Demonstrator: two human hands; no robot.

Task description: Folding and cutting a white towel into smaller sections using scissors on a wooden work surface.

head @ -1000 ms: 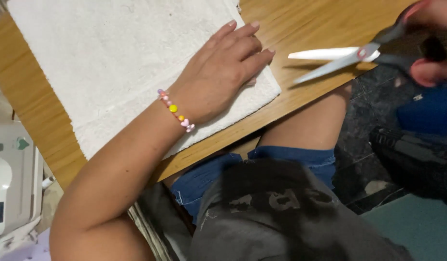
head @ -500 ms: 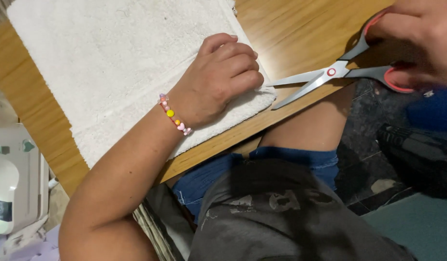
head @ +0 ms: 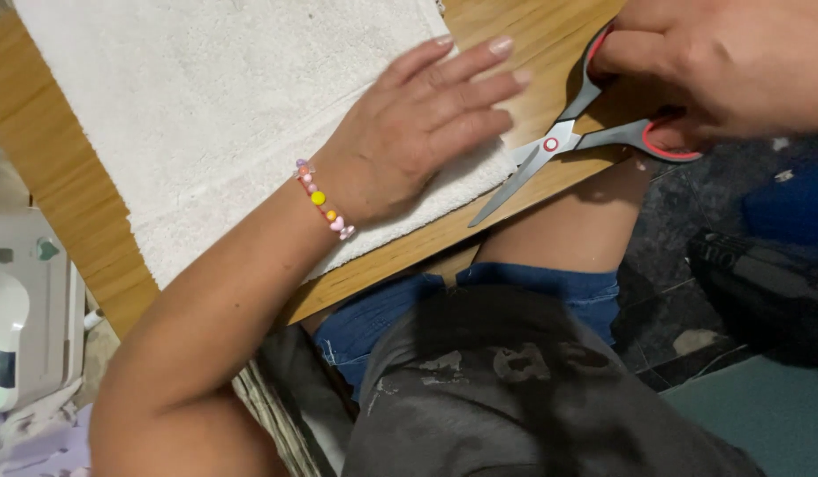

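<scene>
Scissors (head: 559, 155) lie over the near edge of the table (head: 64, 203), at about 2 o'clock in the view; the handles, grey with red lining, point toward 2 o'clock and the blades toward 8 o'clock; the blades appear nearly closed, their tips projecting just past the table edge, above the bare thigh (head: 559, 234); a red-ringed pivot marks the crossing of the blades.

Right hand (head: 727, 66), at 1 to 2 o'clock, grips the handles; its fingers are curled and threaded through the two loops, closed on them; how many fingers sit in each loop cannot be told.

Left hand (head: 418, 132), just at 9 o'clock of the blades, lies palm down on the towel (head: 205, 115); its fingers are extended, nearly straight and slightly spread, pointing toward 2 o'clock; they press flat on the cloth and grasp nothing; the fingertips reach to the towel's corner, near the scissors but apart from them.

Bracelet (head: 323, 201), of pink, orange and yellow beads, circles the left wrist at 7 o'clock of the hand.

The towel, white and of rough pile, covers most of the table from 10 to 12 o'clock; its near hem runs parallel to the table edge; the table is of pale wood with visible grain.

Blue shorts (head: 541, 287) and a grey shirt (head: 515, 389) fill the view at 6 o'clock; a white machine (head: 24, 309) stands at 8 o'clock, beyond the table's left side; dark floor (head: 683, 230) lies at 4 o'clock.
</scene>
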